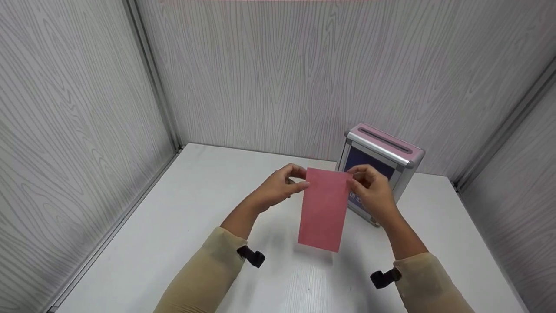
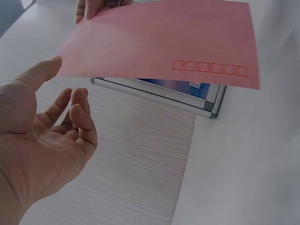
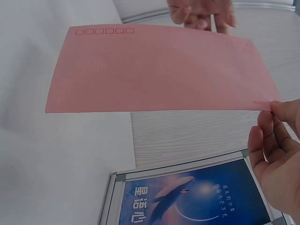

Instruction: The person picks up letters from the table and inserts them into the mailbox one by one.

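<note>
Both hands (image 1: 323, 187) pinch only the envelope's (image 1: 323, 213) top corners, so it could slip or swing against the box (image 1: 382, 158).

The envelope (image 1: 324, 211) is plain pink, with a row of small red-outlined squares printed along one edge. At two o'clock from it, the box (image 1: 382, 167) has a pink top, silver metal edges and a deep blue front panel with pale lettering. The table (image 1: 182, 208) is white; the walls (image 1: 78, 130) show pale grey woodgrain. Both sleeves (image 1: 204, 274) are beige.
</note>
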Demonstrator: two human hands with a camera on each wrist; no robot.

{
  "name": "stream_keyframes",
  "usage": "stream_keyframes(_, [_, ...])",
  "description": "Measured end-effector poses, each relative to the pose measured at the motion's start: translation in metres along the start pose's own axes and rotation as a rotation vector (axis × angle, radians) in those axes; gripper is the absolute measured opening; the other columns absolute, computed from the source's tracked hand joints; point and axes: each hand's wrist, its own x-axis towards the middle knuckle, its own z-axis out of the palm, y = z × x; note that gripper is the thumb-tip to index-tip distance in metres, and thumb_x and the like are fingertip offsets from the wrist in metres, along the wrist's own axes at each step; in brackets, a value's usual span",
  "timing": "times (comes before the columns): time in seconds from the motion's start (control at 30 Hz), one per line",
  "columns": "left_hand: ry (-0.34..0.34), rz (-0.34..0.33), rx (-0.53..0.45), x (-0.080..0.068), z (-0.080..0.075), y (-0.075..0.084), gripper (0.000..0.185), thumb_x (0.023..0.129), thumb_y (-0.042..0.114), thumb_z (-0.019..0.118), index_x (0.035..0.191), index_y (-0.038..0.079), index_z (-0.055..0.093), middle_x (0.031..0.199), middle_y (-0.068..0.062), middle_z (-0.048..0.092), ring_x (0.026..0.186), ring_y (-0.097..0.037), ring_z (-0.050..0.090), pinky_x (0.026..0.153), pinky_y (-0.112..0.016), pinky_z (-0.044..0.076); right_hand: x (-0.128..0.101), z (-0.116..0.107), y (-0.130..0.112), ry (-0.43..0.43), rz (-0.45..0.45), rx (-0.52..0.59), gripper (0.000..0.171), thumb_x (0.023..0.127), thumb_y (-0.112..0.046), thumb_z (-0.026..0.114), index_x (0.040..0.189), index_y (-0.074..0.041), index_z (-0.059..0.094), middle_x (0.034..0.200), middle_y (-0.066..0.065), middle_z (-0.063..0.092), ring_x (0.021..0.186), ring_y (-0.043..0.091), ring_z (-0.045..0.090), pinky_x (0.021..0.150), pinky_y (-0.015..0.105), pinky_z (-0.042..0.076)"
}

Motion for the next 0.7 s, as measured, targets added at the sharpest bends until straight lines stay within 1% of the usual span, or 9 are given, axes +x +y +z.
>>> stream_keyframes(0.07, [0.009,0.022,-0.005,0.004,0.002,0.008,0.041,0.106,0.039,0.072,0.138,0.018,0.06,0.142,-0.007,0.064,0.1,-0.016,0.065,0.079,-0.032,0.049,-0.002,-0.001,0.0,-0.004,-0.016,-0.019,0.021,0.11,-0.008,0.063,0.13,-0.007,0.065,0.115,0.017,0.071,0.097,0.027,0.067,0.082,0.019,0.06])
stream_keyframes(0.13, [0.007,0.042,-0.017,0.008,0.005,0.013,0.032,0.108,0.035,0.069,0.133,0.017,0.061,0.131,-0.005,0.065,0.09,-0.015,0.063,0.075,-0.032,0.048,-0.003,-0.003,0.001,-0.009,-0.03,-0.025,0.021,0.109,-0.007,0.063,0.13,-0.007,0.065,0.115,0.017,0.071,0.097,0.028,0.067,0.082,0.019,0.06])
stream_keyframes(0.27, [-0.001,0.068,-0.042,0.011,0.008,0.02,0.022,0.112,0.03,0.063,0.127,0.016,0.062,0.116,-0.003,0.064,0.083,-0.013,0.064,0.071,-0.031,0.051,-0.004,-0.007,0.003,-0.017,-0.056,-0.029,0.021,0.109,-0.007,0.064,0.13,-0.007,0.065,0.114,0.016,0.072,0.096,0.027,0.068,0.08,0.022,0.06])
stream_keyframes(0.4, [0.002,0.068,-0.051,0.01,0.01,0.024,0.021,0.112,0.03,0.062,0.126,0.014,0.062,0.112,-0.003,0.064,0.085,-0.013,0.066,0.072,-0.027,0.055,-0.007,-0.011,0.004,-0.043,-0.058,-0.019,0.024,0.109,-0.011,0.065,0.133,-0.008,0.064,0.116,0.016,0.072,0.1,0.028,0.07,0.083,0.021,0.06])
stream_keyframes(0.5, [-0.006,0.081,-0.035,0.011,0.012,0.027,0.022,0.113,0.03,0.061,0.126,0.013,0.062,0.112,-0.003,0.064,0.089,-0.014,0.066,0.077,-0.028,0.057,-0.007,-0.014,0.004,-0.065,-0.043,-0.02,0.024,0.109,-0.013,0.066,0.133,-0.008,0.064,0.117,0.016,0.071,0.102,0.029,0.07,0.086,0.022,0.062])
stream_keyframes(0.63, [-0.025,0.11,-0.004,0.014,0.013,0.03,0.025,0.114,0.032,0.057,0.127,0.011,0.061,0.115,-0.006,0.065,0.094,-0.015,0.068,0.087,-0.034,0.061,-0.007,-0.019,0.003,-0.073,-0.032,-0.04,0.02,0.11,-0.015,0.065,0.128,-0.007,0.066,0.115,0.016,0.07,0.101,0.03,0.068,0.085,0.022,0.062])
stream_keyframes(0.7, [-0.032,0.12,0.004,0.015,0.013,0.032,0.026,0.114,0.033,0.057,0.128,0.01,0.062,0.117,-0.007,0.067,0.097,-0.016,0.071,0.09,-0.038,0.063,-0.008,-0.022,0.003,-0.067,-0.033,-0.051,0.019,0.11,-0.017,0.064,0.127,-0.007,0.068,0.114,0.016,0.07,0.099,0.029,0.067,0.083,0.02,0.06])
